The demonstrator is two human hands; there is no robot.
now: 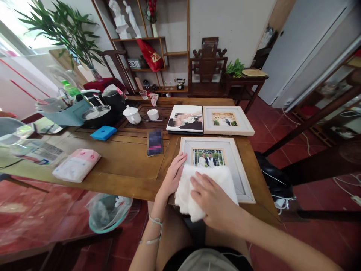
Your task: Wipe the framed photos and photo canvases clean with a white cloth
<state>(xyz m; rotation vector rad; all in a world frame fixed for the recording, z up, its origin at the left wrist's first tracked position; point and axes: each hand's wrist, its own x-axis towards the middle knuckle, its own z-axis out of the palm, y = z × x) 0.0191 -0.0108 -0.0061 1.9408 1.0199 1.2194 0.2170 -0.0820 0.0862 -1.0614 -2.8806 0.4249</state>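
A white-framed photo [236, 158] lies flat at the near edge of the wooden table [124, 162]. A white fluffy cloth [194, 184] covers the frame's lower part. My right hand [214, 201] lies flat on the cloth with fingers stretched out, pressing it onto the frame. My left hand [172, 176] rests on the frame's left edge, fingers together and extended, touching the cloth's side. The picture inside shows two people outdoors.
A second white frame [228, 120] and a photo book [185, 119] lie farther back. A phone [155, 143], a blue box [103, 133], a tissue pack [76, 165], a teapot [132, 114], cup and kettle stand on the table. A bin [108, 212] sits below left.
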